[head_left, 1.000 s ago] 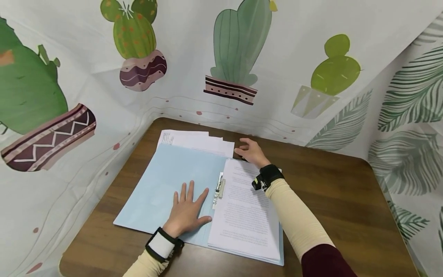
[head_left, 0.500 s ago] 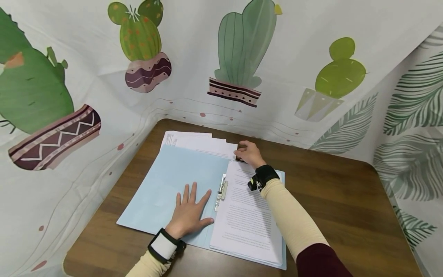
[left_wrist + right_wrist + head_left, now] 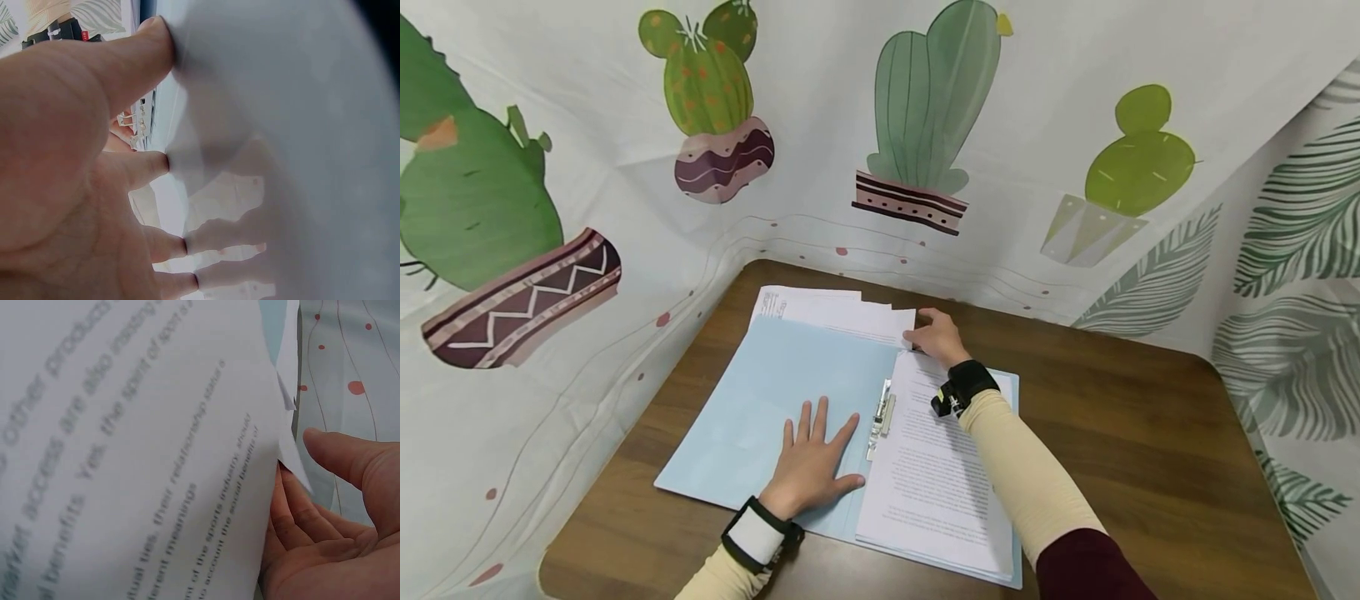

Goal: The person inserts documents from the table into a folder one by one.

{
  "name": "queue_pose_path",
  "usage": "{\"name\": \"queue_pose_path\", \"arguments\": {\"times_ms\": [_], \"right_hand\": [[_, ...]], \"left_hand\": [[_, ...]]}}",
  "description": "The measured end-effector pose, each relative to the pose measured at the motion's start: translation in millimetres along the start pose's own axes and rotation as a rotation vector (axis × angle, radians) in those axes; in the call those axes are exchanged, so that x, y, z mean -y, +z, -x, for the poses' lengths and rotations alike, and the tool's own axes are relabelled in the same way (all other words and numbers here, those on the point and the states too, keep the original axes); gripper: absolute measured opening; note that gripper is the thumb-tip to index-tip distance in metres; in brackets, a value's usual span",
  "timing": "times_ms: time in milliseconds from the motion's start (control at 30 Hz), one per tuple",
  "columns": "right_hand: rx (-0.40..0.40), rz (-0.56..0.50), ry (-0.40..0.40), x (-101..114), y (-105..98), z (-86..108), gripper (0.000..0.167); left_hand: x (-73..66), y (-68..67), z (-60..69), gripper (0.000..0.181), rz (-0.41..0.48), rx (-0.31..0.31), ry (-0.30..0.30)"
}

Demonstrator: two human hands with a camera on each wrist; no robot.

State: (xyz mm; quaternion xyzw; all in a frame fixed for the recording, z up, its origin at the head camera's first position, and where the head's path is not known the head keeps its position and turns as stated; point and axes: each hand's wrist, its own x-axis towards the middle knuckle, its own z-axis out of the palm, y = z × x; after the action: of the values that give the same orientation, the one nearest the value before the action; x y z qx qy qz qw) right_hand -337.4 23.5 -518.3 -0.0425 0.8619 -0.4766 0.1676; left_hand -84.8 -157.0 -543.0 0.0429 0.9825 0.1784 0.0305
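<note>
A light blue folder (image 3: 730,417) lies spread on the table, with a metal clip (image 3: 881,418) along its spine. Printed sheets (image 3: 936,475) cover its right half. My left hand (image 3: 808,471) rests with fingers spread on the left cover; in the left wrist view the fingertips (image 3: 167,161) touch its smooth surface. Loose papers (image 3: 842,312) stick out beyond the folder's top edge. At their right corner is my right hand (image 3: 938,337). In the right wrist view the right hand (image 3: 331,531) has its fingers partly behind a paper corner (image 3: 294,464), the thumb apart from it.
The brown wooden table (image 3: 1120,433) extends on both sides of the folder. Behind it hangs a white cloth (image 3: 805,167) printed with cacti and leaves.
My right hand has moved slightly left and down toward the loose papers' corner, its fingers now at that corner. My left hand stays flat on the cover. The head view has shifted a little.
</note>
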Motion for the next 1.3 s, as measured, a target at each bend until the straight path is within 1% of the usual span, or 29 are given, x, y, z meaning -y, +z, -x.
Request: {"name": "queue_pose_path", "arguments": {"times_ms": [67,133,333,433,633,833,1067,1300], "right_hand": [[-0.01,0.024,-0.006,-1,1,-0.6,0.066],[-0.017,0.047,-0.024,-2,3,-1.0,0.061],[-0.037,0.152,-0.073,-3,6,-0.5,0.028],[-0.042,0.183,-0.084,-4,8,-0.2,0.019],[-0.051,0.193,-0.121,-4,8,0.5,0.012],[-0.067,0.185,-0.15,-3,8,1.8,0.011],[-0.095,0.137,-0.188,1,6,4.3,0.01],[-0.144,0.091,-0.225,8,4,7.0,0.007]], "left_hand": [[-0.2,0.2,0.2,0.088,-0.001,0.0,0.0],[0.0,0.4,0.0,0.088,-0.005,-0.002,0.0],[0.3,1.3,-0.1,0.088,-0.013,-0.001,0.0],[0.0,0.7,0.3,0.088,-0.01,0.0,-0.001],[-0.4,-0.1,1.4,0.088,-0.01,0.001,-0.001],[-0.8,-0.8,1.8,0.088,-0.012,0.001,-0.002],[-2.3,-3.6,2.9,0.088,-0.008,0.001,-0.007],[-2.6,-4.3,4.6,0.089,0.007,0.004,-0.003]]}}
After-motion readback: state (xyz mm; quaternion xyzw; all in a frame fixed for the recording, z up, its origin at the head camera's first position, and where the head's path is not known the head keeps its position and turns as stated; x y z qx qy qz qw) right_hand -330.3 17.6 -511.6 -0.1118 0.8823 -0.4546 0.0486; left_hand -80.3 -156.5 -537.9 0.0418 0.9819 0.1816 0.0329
